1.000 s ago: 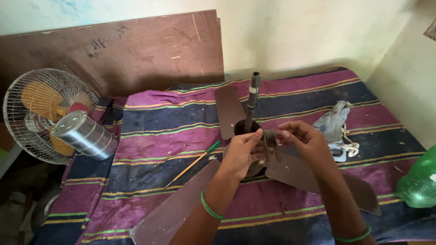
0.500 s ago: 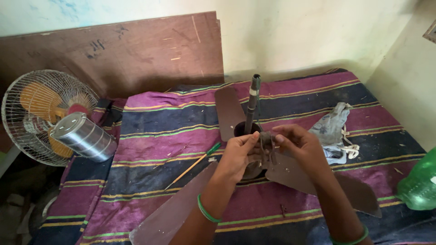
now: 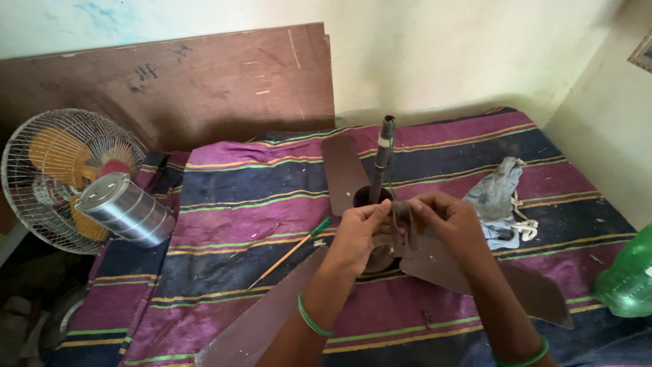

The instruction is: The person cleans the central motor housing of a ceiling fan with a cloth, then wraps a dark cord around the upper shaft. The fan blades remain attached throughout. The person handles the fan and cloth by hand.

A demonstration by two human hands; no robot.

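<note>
**Both hands pinched on a wire at the hub of a ceiling fan**

Laid flat near the middle of a bed under a striped cover (image 3: 231,197): one ceiling fan (image 3: 380,255), brown, rod (image 3: 382,160) standing upright from the hub. Three blades counted: one (image 3: 343,170) pointing toward the far edge, one (image 3: 496,278) toward the right edge, one (image 3: 265,319) running off toward the near edge. Flat placement likely chosen so that the blades steady the motor and leave the hub facing up.

Left hand (image 3: 356,234) and right hand (image 3: 451,224) brought close together just above the hub, fingertips of each pinched on a small dark bundle, seemingly wiring (image 3: 402,219), held between them. Held that way apparently to keep the strands taut and at working height; exact contact points too small to make out. Green bangle on each wrist, two in all.

One thin tool with a green handle (image 3: 292,251) lying on the cover left of the hub, apart from both hands, within easy reach. One crumpled pale cloth with cord (image 3: 502,197) toward the right edge. One green plastic bottle (image 3: 628,278) at the right edge, partly cut off. One table fan with orange blades (image 3: 64,177) beside the left edge, one shiny metal tin (image 3: 125,209) lying in front of its grille. One brown wooden board (image 3: 170,81) leaning against the wall past the far edge.
</note>
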